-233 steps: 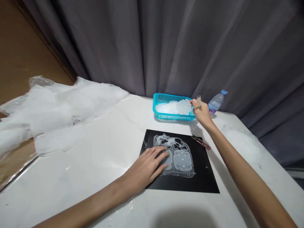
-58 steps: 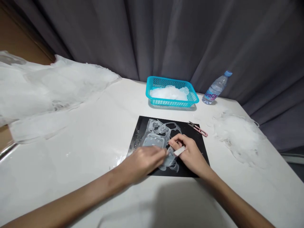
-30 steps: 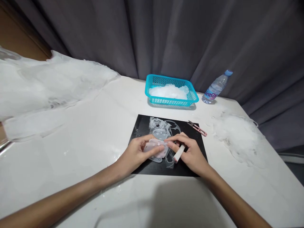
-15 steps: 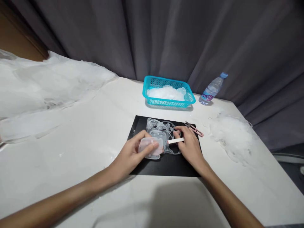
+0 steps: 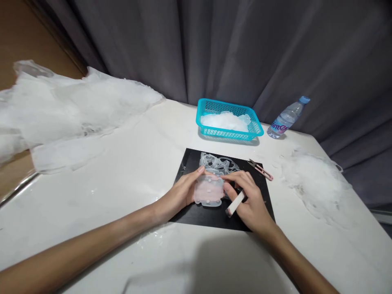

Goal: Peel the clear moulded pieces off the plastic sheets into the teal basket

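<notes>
A clear rubbery pad (image 5: 209, 191) with small bumps is held over the black mat (image 5: 196, 214) by both hands. My left hand (image 5: 183, 192) grips its left edge, fingers curled round it. My right hand (image 5: 248, 201) pinches the pad's right edge with its fingertips. The same hand also clasps a small white stick-like tool (image 5: 235, 203), which points down toward me. Behind the pad, thin clear trimmings (image 5: 218, 163) lie on the mat.
A turquoise basket (image 5: 228, 132) with clear pieces stands behind the mat, a water bottle (image 5: 287, 118) to its right. Pink snips (image 5: 260, 169) lie at the mat's right corner. Heaps of clear scrap lie at right (image 5: 317, 183) and far left (image 5: 70, 110). Grey curtain behind.
The pad has been lifted clear of the trimmings and turned flat between both hands. My right hand moved back from the trimmings to the pad's right edge, the white tool swinging down.
</notes>
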Available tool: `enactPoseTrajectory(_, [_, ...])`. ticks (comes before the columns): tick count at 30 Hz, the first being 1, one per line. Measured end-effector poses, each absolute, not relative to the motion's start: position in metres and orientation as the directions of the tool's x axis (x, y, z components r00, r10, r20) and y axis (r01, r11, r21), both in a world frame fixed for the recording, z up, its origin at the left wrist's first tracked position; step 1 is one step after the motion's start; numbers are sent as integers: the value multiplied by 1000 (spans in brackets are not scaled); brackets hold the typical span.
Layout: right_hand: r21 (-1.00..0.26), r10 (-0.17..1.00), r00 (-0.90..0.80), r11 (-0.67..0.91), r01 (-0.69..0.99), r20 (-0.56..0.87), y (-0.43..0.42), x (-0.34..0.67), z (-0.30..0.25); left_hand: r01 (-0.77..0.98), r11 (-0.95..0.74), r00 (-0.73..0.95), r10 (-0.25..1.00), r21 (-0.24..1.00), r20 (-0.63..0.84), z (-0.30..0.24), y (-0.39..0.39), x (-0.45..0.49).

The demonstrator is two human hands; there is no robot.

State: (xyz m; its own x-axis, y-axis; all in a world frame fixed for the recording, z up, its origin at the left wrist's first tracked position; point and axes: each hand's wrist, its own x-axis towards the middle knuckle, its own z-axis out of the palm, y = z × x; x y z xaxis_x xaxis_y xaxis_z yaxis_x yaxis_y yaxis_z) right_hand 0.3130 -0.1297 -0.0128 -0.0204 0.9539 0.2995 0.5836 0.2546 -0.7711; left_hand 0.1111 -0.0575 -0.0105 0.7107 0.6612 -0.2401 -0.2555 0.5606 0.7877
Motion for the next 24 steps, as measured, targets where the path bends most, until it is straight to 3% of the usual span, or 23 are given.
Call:
enactPoseTrajectory(11, [-915,985,18,152,375,171,-127,316,-12,-243,669,792,555,702,-255,-7,-57,110])
enactPoseTrajectory(24, [-845,966,58,192,500,254,-129,318,-12,-181,675,802,522,715,-291,-8,-56,107])
